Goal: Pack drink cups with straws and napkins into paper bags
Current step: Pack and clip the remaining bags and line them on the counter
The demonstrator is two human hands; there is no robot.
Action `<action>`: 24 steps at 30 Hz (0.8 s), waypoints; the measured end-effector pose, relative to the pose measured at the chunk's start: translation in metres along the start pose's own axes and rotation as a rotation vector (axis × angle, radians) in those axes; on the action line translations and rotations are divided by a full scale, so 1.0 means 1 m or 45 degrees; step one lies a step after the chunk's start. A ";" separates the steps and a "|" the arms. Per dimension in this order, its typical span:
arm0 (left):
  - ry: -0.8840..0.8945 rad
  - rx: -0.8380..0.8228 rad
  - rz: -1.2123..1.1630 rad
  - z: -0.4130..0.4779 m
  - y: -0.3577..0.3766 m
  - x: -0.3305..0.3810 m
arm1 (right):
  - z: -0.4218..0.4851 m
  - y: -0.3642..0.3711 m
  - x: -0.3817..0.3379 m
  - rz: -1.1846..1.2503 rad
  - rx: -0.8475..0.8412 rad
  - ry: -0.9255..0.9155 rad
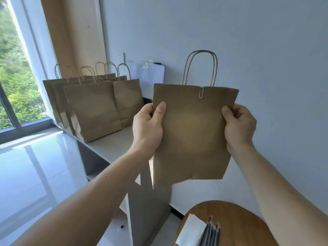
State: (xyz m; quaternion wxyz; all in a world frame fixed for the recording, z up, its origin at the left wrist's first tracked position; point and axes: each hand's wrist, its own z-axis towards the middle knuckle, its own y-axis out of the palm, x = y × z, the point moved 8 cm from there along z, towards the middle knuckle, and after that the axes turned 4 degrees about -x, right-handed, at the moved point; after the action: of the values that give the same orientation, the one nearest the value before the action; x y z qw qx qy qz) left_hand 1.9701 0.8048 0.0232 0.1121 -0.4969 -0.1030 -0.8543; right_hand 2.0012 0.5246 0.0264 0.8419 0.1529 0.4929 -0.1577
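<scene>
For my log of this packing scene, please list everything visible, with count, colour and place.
held paper bag: one, brown, in the air between both hands
paper clip: one, pale, on its top edge
standing paper bags: several, brown, on the shelf at left; count unclear
shelf: one, light grey, along the wall
white object: one, on the shelf behind those bags; kind unclear
round table: one, wooden brown, lower right
napkins: one stack, white, on the table
dark flat items: a few, grey-black, beside the napkins
window: one, far left
left hand: one, grips the bag's left edge
right hand: one, grips its right edge
</scene>
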 end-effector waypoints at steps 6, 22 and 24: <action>0.121 0.146 -0.054 0.040 -0.063 0.037 | 0.009 0.079 -0.043 0.121 -0.156 0.010; 0.132 0.470 0.263 0.145 -0.159 -0.030 | 0.083 0.300 0.032 0.040 -0.677 0.047; 0.122 0.511 0.314 0.155 -0.163 -0.048 | 0.093 0.321 0.052 0.009 -0.720 0.058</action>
State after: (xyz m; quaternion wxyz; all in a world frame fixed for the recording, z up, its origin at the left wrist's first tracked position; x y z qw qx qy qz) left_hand 2.0736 1.0090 0.0457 0.3166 -0.4325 -0.2037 -0.8193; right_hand 2.2320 0.7706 0.0569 0.8403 -0.0827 0.5357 -0.0077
